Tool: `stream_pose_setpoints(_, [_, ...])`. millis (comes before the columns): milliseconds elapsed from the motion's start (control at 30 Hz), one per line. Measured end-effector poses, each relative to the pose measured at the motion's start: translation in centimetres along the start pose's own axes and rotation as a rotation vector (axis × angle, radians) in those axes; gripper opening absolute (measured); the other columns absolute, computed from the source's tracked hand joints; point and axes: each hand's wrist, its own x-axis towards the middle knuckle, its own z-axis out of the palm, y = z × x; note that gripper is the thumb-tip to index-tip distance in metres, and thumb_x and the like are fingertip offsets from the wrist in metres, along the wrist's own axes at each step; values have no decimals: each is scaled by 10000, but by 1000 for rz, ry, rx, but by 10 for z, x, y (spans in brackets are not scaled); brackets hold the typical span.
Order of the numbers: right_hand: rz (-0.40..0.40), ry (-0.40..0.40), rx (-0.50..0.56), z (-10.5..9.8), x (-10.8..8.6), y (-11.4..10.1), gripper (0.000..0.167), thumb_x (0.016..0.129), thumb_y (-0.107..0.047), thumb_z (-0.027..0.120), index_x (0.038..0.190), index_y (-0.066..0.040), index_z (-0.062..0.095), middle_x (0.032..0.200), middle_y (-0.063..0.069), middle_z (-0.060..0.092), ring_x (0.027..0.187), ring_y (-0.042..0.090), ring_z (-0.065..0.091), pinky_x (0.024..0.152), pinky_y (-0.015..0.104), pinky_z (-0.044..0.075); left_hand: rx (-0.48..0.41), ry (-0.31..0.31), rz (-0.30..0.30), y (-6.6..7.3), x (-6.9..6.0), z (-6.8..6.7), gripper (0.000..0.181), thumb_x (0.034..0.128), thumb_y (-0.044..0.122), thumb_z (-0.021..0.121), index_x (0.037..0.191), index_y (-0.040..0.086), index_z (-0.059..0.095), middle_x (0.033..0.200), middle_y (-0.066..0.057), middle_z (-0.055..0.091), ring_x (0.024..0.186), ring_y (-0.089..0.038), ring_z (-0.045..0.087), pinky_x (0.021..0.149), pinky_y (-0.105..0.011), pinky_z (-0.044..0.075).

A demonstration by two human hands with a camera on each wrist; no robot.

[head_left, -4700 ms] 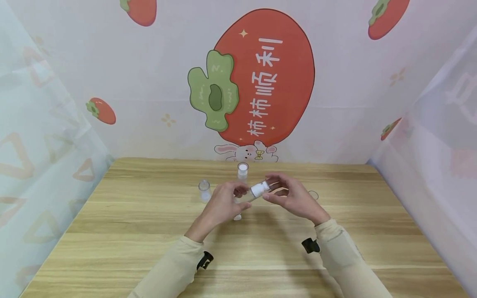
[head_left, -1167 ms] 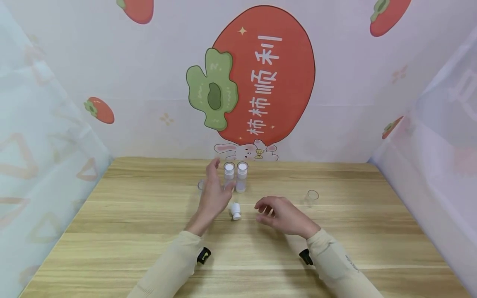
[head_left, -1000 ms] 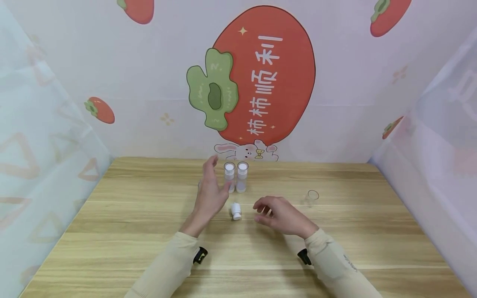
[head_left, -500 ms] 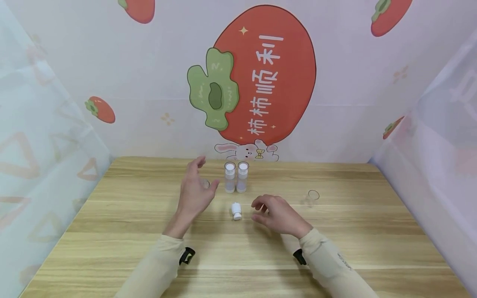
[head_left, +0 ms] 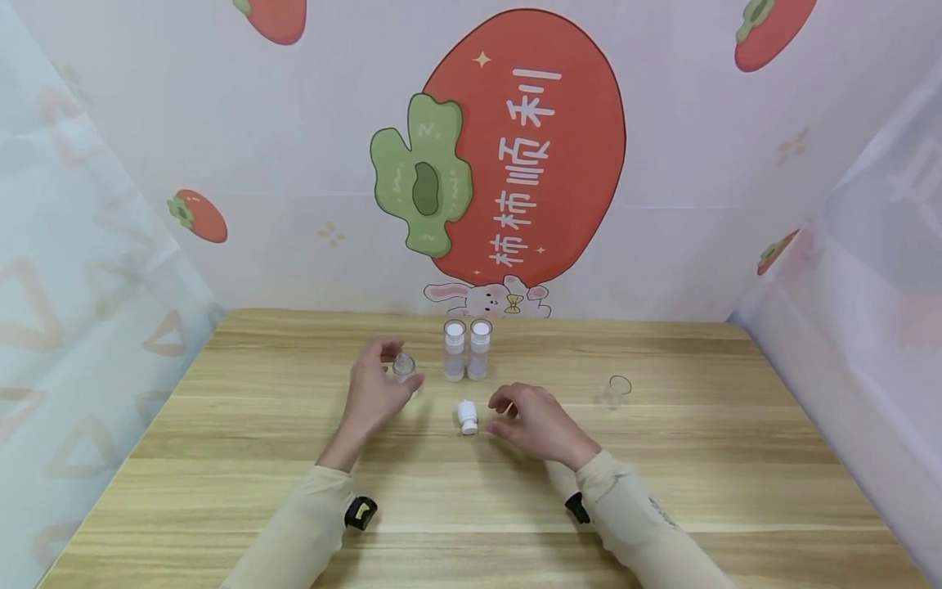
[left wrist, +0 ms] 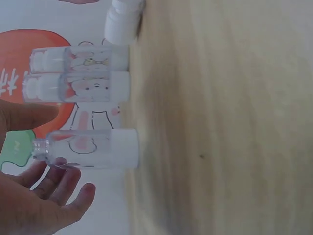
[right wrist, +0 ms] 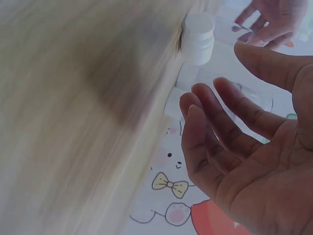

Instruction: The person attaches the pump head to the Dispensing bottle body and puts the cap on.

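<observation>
My left hand (head_left: 374, 393) is around an uncapped clear bottle (head_left: 404, 370) with a white base, which stands upright on the table. In the left wrist view, the fingers (left wrist: 63, 182) are close against or touching the bottle, while the thumb (left wrist: 32, 115) is apart from it. My right hand (head_left: 536, 421) hovers with loosely bent fingers and holds nothing. Just left of it, a white pump head (head_left: 467, 417) lies on the table. Behind stand two clear bottles fitted with white tops, the left bottle (head_left: 454, 352) and the right bottle (head_left: 478, 352), side by side.
A clear, round-rimmed cap (head_left: 618, 386) stands on the right of the wooden table (head_left: 471, 507). A printed cloth backdrop (head_left: 294, 147) rises behind the table's far edge, with cloth at both sides.
Both hands earlier held a bottle with a white top; it now stands beside its match. My left hand has since moved left to the uncapped bottle. The right hand has drifted slightly left.
</observation>
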Motion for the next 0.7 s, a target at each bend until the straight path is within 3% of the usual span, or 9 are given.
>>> stream_pose_setpoints(400, [108,15,24,10,12,-6,284,888,-236,802,1054,-28,702,916,44,667,820,157,610,748,344,520,-39,-52,-78,-18,1,3,499,821,-46,773,1259,-89,536,1202,-261,600,1143,-392,583,993,-491,494])
stream_pose_setpoints(700, [234,5,7,18,22,-15,390,856,-343,827,1032,-28,678,842,15,622,779,179,565,686,335,493,-49,-33,-90,-22,3,5,475,812,-80,770,1234,-96,554,1165,-265,618,1104,-384,610,944,-459,537])
